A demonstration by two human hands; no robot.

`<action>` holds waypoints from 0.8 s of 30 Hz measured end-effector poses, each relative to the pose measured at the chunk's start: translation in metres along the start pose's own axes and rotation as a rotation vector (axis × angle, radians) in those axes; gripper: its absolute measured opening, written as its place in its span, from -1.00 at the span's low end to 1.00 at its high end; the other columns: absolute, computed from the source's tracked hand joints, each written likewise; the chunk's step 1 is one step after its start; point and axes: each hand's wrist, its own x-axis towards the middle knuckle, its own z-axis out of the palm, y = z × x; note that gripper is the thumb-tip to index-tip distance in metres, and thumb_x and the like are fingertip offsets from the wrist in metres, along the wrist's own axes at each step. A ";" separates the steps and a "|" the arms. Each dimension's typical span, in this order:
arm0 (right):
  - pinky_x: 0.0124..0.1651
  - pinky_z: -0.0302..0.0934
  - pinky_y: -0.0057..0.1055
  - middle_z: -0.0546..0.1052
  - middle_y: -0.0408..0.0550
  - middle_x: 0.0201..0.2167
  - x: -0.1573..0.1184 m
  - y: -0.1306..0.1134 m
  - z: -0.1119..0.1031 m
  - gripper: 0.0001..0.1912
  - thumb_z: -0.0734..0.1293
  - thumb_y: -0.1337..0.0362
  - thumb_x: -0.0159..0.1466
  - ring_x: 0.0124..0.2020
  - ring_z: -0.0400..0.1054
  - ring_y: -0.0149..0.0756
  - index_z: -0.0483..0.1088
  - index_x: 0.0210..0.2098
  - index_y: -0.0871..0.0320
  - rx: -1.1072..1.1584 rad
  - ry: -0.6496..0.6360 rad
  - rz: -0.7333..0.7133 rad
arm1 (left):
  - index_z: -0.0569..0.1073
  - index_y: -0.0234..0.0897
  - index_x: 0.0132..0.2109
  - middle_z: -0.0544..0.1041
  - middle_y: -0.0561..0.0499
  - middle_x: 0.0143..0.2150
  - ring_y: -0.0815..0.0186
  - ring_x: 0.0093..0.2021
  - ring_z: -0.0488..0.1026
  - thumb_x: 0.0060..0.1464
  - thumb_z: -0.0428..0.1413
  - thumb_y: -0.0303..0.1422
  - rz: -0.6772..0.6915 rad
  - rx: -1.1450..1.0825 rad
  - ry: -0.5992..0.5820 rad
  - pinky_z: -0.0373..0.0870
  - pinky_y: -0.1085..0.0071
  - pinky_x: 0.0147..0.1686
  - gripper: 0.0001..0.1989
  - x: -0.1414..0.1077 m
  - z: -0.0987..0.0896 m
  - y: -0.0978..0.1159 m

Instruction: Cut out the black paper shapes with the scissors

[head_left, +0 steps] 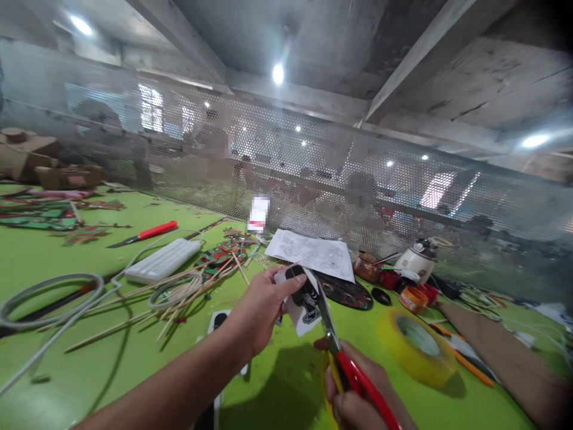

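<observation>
Between the thumb and fingers of my left hand (267, 301) is a small piece of white paper (304, 319) printed with a black figure. My right hand (360, 397) grips a pair of scissors (330, 334) with one red and one yellow handle. The scissor blades lie along the right edge of the paper; whether they are parted there I cannot make out. Below my left forearm, partly hidden, more black-and-white printed paper (219, 319) lies on the green table (277, 394).
Right of my hands is a yellow tape roll (416, 346), with paint jars (412, 298) behind it. A drawing sheet (313, 251) leans near the mesh screen (304, 179). Leftward lie thin sticks (179, 298), a white power strip (163, 260) and a red-handled knife (152, 232).
</observation>
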 end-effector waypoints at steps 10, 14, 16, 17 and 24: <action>-0.49 0.12 -0.42 0.32 -0.20 -0.51 -0.001 0.002 0.001 -0.38 0.16 0.27 -0.15 -0.59 0.17 -0.46 0.33 -0.06 0.23 0.111 -0.069 -0.018 | 0.40 -0.32 -0.38 0.43 0.10 -0.57 0.46 -0.58 0.28 -0.15 0.31 -0.40 0.087 0.117 0.023 0.13 0.49 -0.55 -0.78 -0.003 0.002 0.003; -0.52 0.08 -0.46 0.30 -0.22 -0.54 -0.001 0.003 0.002 -0.40 0.18 0.27 -0.17 -0.61 0.16 -0.48 0.35 -0.09 0.22 0.182 -0.084 -0.002 | 0.42 -0.31 -0.36 0.40 0.12 -0.59 0.45 -0.58 0.24 -0.15 0.30 -0.40 0.092 0.147 0.007 0.10 0.47 -0.53 -0.79 -0.004 0.003 0.004; -0.55 0.03 -0.48 0.31 -0.22 -0.55 -0.001 0.005 0.003 -0.42 0.19 0.27 -0.18 -0.63 0.14 -0.49 0.35 -0.12 0.23 0.229 -0.087 0.000 | 0.41 -0.30 -0.37 0.41 0.11 -0.58 0.43 -0.57 0.26 -0.14 0.30 -0.38 0.085 0.151 0.006 0.11 0.45 -0.51 -0.79 -0.005 0.004 0.004; -0.55 0.02 -0.49 0.32 -0.22 -0.55 -0.002 0.005 0.003 -0.43 0.19 0.27 -0.18 -0.63 0.14 -0.50 0.35 -0.13 0.23 0.252 -0.082 0.001 | 0.41 -0.29 -0.38 0.42 0.10 -0.57 0.42 -0.56 0.27 -0.14 0.29 -0.38 0.081 0.152 0.008 0.12 0.44 -0.49 -0.79 -0.005 0.003 0.003; -0.44 0.20 -0.44 0.43 -0.19 -0.53 0.000 0.021 0.006 -0.38 0.28 0.35 -0.17 -0.54 0.32 -0.39 0.34 -0.05 0.21 0.473 -0.113 -0.011 | 0.41 -0.27 -0.38 0.46 0.07 -0.54 0.38 -0.54 0.32 -0.13 0.28 -0.36 0.065 0.170 0.001 0.15 0.44 -0.49 -0.81 -0.007 0.003 0.002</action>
